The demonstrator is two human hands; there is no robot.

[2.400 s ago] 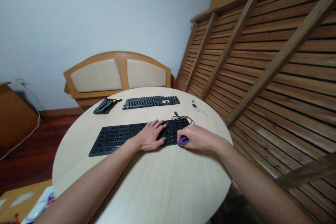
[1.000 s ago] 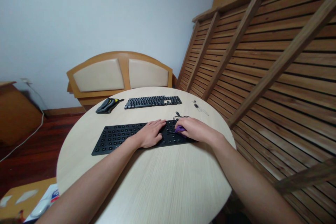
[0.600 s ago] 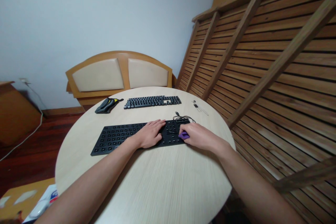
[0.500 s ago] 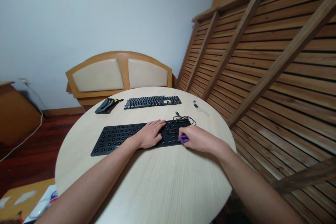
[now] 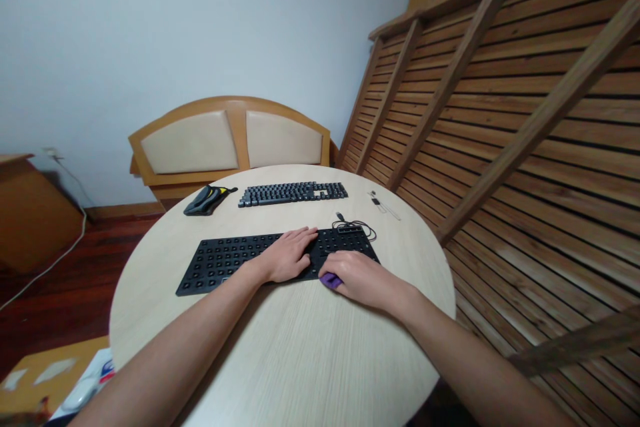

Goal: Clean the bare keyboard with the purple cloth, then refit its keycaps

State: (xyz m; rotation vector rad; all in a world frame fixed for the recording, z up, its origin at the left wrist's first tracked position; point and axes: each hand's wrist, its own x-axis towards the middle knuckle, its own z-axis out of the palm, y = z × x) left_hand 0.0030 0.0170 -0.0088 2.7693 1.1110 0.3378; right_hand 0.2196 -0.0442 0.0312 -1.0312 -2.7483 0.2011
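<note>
A black keyboard base (image 5: 220,260) with its keycaps off lies across the table in front of me. My left hand (image 5: 289,256) rests flat on its middle, fingers stretched out. My right hand (image 5: 353,275) is closed around a purple cloth (image 5: 331,281) at the base's front edge, right of the left hand. The hand covers part of the base's right end. Behind that end the black cable (image 5: 356,223) lies coiled with its plug showing. Farther back, loose dark keycaps (image 5: 285,193) are laid out in keyboard order, with a gap toward the right.
A dark grey and yellow pouch or glove (image 5: 209,200) sits at the table's back left. Small tools (image 5: 384,205), hard to make out, lie at the back right. The round table (image 5: 300,353) stands between a headboard (image 5: 190,143) and a leaning slatted wooden frame (image 5: 500,147).
My right hand, with the purple cloth, has moved left and slightly nearer along the base's front edge. My left hand has stayed in place on the base.
</note>
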